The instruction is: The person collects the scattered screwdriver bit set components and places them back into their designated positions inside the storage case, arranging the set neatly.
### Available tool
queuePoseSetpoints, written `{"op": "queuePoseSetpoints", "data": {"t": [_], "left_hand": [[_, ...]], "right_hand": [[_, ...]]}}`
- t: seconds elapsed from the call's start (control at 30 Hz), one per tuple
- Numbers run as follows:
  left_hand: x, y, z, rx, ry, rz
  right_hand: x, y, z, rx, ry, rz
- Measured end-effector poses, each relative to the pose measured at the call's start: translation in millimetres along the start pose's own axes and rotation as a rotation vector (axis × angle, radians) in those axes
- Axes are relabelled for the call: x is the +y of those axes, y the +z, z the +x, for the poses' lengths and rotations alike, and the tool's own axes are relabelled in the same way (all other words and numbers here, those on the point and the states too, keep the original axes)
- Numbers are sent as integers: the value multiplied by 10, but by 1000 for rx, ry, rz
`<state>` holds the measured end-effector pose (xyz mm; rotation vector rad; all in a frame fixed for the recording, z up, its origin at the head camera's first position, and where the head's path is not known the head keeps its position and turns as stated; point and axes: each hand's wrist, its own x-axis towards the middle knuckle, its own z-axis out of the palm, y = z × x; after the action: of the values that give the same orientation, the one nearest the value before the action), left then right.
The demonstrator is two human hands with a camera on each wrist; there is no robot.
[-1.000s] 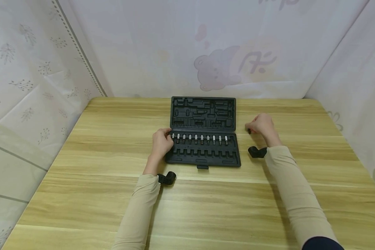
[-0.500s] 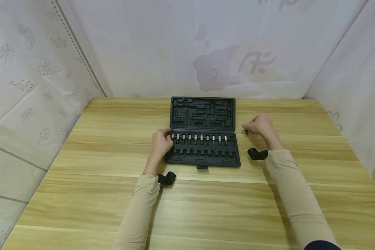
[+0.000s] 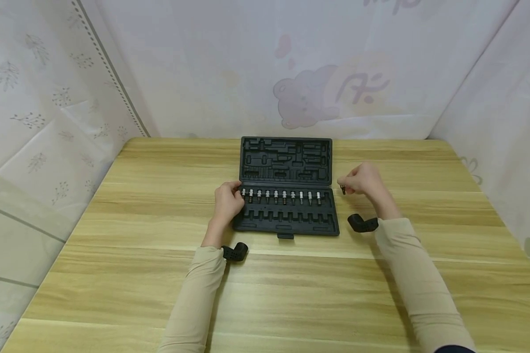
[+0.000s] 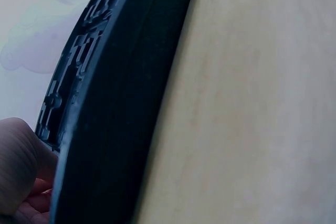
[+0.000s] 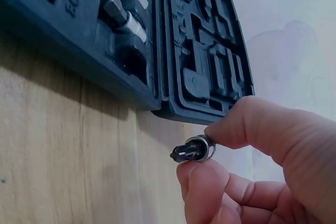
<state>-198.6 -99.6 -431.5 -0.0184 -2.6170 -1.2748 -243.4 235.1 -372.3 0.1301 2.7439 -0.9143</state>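
A black plastic socket case [image 3: 265,227] lies unfolded on the table, its moulded lid [image 3: 287,158] at the back. Several silver bit sockets [image 3: 284,195] stand in a row in its near half. My left hand [image 3: 228,200] grips the case's left edge; in the left wrist view part of that hand shows beside the black side wall [image 4: 115,108]. To the right of the case, apart from it, my right hand [image 3: 363,180] pinches one bit socket [image 5: 195,149] between thumb and fingers. Its dark cross-shaped tip points away from the palm in the right wrist view.
The wooden table [image 3: 291,299] spreads around the case, with a latch tab [image 3: 285,236] at the case's front. An unfilled slot [image 5: 131,62] shows at the case's right end. A printed curtain [image 3: 203,73] hangs behind the table.
My right hand has moved left toward the case with the bit socket, whose tip now hangs more plainly in view. My left hand stays on the case's left edge.
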Motion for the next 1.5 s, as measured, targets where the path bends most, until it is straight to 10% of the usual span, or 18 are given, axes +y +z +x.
{"op": "queuePoseSetpoints", "data": {"t": [1.17, 1.5], "left_hand": [[13, 4, 2, -5, -11, 4], [4, 0, 4, -8, -11, 1]], "right_hand": [[-99, 238, -54, -176, -51, 49], [-64, 179, 18, -302, 77, 150]]}}
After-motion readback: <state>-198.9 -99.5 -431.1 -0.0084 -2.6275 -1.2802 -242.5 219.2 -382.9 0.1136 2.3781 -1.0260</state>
